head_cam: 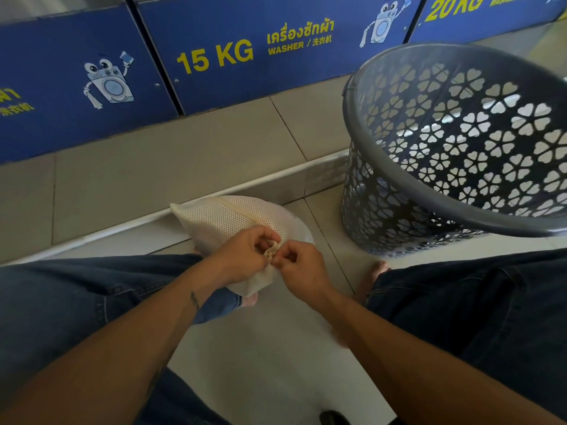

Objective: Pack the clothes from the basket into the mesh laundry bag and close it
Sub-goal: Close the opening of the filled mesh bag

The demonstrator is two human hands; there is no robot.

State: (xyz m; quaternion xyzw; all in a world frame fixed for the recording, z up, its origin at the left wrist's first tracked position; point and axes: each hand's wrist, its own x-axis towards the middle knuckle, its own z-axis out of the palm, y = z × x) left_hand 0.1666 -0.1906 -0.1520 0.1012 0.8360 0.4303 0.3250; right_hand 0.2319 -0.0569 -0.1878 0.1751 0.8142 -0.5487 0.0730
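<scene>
Left of the grey basket, the mesh laundry bag lies on the floor; left hand and right hand both pinch its gathered end.

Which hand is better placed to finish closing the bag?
Right, likely: the right hand pinches the bunched mouth of the mesh bag, while the left hand grips the fabric just behind it, steadying it.

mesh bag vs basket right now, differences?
The mesh laundry bag is cream, soft and bulging; the basket is grey, rigid, with no clothes visible inside. The left hand and right hand pinch the bag's end; nothing touches the basket. Both are perforated and sit on the floor.
</scene>
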